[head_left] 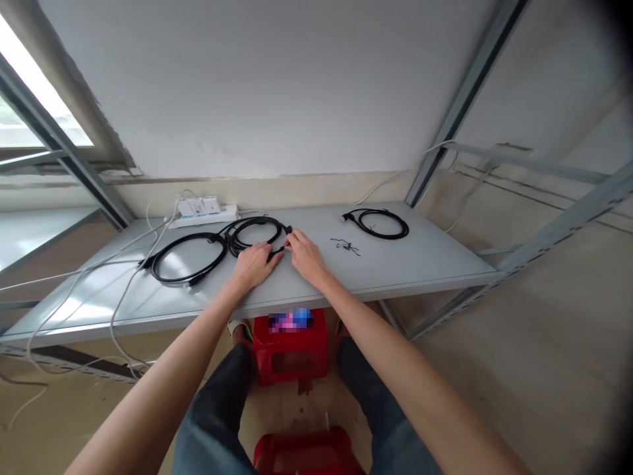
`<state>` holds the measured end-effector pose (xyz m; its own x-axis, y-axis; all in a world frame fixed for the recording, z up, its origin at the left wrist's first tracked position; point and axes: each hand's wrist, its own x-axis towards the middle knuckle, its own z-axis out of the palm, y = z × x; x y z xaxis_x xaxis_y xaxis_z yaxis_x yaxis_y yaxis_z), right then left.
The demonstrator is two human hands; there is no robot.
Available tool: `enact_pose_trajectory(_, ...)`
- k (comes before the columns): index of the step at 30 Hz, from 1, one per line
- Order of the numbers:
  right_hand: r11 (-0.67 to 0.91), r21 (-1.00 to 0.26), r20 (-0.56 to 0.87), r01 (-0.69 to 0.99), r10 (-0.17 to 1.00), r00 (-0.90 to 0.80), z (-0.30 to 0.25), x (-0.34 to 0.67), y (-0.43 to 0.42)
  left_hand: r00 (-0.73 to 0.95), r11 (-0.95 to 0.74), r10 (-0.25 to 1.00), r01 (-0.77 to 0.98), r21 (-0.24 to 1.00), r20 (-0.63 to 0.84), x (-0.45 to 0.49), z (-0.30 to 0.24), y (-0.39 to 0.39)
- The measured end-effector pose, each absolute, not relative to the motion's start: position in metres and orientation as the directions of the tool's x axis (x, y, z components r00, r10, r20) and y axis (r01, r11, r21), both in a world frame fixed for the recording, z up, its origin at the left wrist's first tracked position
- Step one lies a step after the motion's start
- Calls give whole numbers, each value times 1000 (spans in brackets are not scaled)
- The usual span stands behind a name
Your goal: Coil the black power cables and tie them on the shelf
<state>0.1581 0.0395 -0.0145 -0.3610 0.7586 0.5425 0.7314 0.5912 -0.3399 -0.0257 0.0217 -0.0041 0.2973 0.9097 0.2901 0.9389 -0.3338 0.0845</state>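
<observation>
Both hands work at a black coiled cable (pixel 236 241) lying on the grey metal shelf. My left hand (pixel 253 265) rests over the coil's near right side, its thumb and fingers closed around a strand. My right hand (pixel 305 256) pinches the cable close to a connector at the coil's right; the fingertips partly hide the grip. A second coiled black cable (pixel 155 269) lies to the left, touching the middle one. Farther right is a third coiled cable (pixel 406 228), apart from my hands. Several thin black twist ties (pixel 347 247) lie between it and my right hand.
A white power strip (pixel 227 214) with an adapter stands at the shelf's back left. White wires (pixel 119 300) run across the left side and over the front edge. Metal uprights (pixel 448 125) frame the shelf (pixel 445 260). A red stool (pixel 291 359) is below.
</observation>
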Motion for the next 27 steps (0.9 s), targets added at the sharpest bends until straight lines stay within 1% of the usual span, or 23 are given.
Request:
enact_pose_trajectory(4, 577, -342, 512, 742, 776, -368, -9, 158, 35, 303, -335, 913, 939, 78, 274, -27, -5, 22)
enact_pose_trajectory(12, 516, -286, 463, 808, 812, -355, -8, 154, 37, 322, -346, 905, 937, 41, 279, -27, -5, 22)
enact_pose_trajectory(17, 491, -283, 407, 824, 839, -361, -11, 154, 41, 309, -336, 912, 940, 59, 269, -27, -5, 22)
enact_pose_trajectory(20, 495, -319, 382, 809, 848, -368, -13, 154, 44, 314, -344, 912, 936, 76, 265, -27, -5, 22)
enact_pose_trajectory(23, 503, -377, 390, 778, 848, -359, -15, 155, 48, 321, -354, 909, 931, 88, 265, -27, -5, 22)
enact_pose_trajectory(25, 506, -450, 401, 736, 851, -340, -16, 157, 51, 321, -356, 909, 930, 91, 267, -27, -5, 22)
enact_pose_trajectory(27, 511, -550, 410, 660, 854, -320, -18, 159, 56, 322, -357, 907, 930, 88, 270, -27, -5, 22)
